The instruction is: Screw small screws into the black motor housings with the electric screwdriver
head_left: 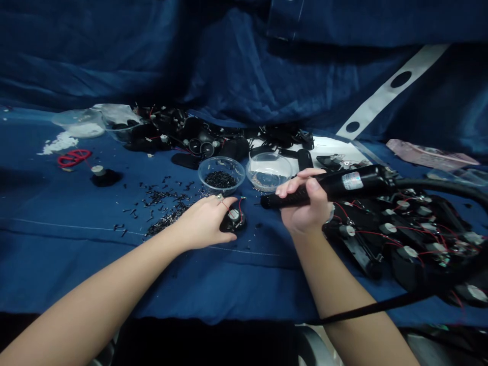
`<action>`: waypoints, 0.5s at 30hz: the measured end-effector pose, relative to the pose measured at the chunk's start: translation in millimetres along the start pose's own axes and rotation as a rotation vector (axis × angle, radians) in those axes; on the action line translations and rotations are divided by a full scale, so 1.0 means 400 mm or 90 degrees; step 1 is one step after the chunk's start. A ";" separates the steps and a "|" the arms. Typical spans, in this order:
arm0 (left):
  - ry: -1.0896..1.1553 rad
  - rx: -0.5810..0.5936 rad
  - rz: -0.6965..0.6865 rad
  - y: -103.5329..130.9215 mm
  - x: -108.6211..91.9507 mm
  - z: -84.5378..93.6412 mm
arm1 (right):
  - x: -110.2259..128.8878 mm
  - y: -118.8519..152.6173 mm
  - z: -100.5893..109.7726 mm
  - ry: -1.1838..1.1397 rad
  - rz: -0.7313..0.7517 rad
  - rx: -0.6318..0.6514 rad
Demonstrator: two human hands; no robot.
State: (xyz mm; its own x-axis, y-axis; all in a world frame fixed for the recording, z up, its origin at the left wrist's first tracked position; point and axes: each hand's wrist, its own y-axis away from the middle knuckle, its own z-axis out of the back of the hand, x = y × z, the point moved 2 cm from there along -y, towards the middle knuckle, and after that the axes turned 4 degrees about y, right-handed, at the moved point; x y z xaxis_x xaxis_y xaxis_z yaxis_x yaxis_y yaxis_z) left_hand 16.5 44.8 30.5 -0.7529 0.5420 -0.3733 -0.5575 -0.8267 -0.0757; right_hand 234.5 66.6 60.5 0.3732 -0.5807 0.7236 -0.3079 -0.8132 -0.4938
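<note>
Motor unit gripped at left, power screwdriver raised at right

The left hand (208,219) has its grip clamped on a small black motor unit (234,216) with red wires, on the blue cloth worktop (76,274), in front of a clear bowl of black screws (221,175). Loose screws (163,208) lie scattered beside that hand. The right hand's (307,203) grip is closed around a black electric screwdriver (328,188), its tip pointing left; wired black units (404,234) crowd the worktop on the right.
</note>
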 end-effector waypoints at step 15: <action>-0.044 0.069 0.003 0.023 0.024 0.064 | 0.028 -0.042 0.019 -0.203 -0.225 -0.255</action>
State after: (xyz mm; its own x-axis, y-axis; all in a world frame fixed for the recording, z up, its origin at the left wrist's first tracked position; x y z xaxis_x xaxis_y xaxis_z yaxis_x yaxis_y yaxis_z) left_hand -4.8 46.0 49.9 -0.7761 0.5496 -0.3091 -0.5853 -0.8103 0.0286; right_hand 250.6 73.5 73.3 0.7366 -0.3122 0.5999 -0.3990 -0.9168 0.0128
